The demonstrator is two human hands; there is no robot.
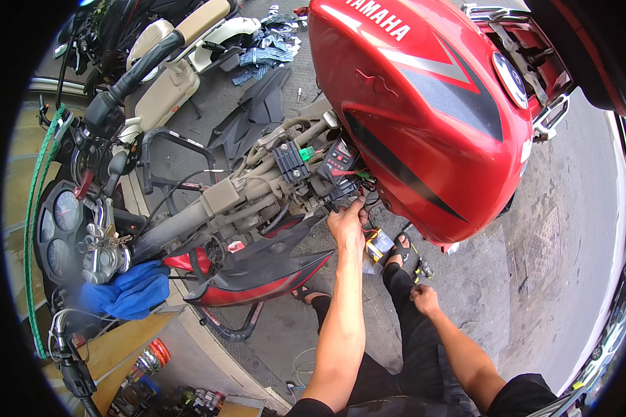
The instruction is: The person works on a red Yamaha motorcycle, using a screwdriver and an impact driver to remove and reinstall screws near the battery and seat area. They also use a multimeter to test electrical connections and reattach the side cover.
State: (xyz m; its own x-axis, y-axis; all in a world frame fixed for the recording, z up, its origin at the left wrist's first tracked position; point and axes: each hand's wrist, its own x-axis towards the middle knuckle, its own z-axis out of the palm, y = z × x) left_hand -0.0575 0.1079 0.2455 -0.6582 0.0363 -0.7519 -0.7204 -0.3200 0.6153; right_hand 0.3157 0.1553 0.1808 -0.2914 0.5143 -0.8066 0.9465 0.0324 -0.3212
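Note:
A motorcycle stands across the view, its red Yamaha fuel tank [422, 104] tilted up at the right. My left hand [348, 218] pinches something small, perhaps a wire end or connector, by the wiring [366, 182] below the tank; its fingers partly hide it. Just above lies a dark device with red buttons [336, 156]. A black finned rectifier [291, 161] with a green connector [307, 153] sits on the frame tube. Near my left hand, a yellow and white boxed battery [379, 245] stands low by my foot. My right hand [424, 298] is curled over my thigh; whether it holds anything is unclear.
A black and red fairing panel [261, 276] juts toward me below the frame. A blue cloth [130, 292] lies by the handlebar [109, 104]. Dark plastic panels [253, 114] and a striped cloth [271, 49] are on the ground beyond, near a beige scooter. A screwdriver [425, 268] lies by my foot.

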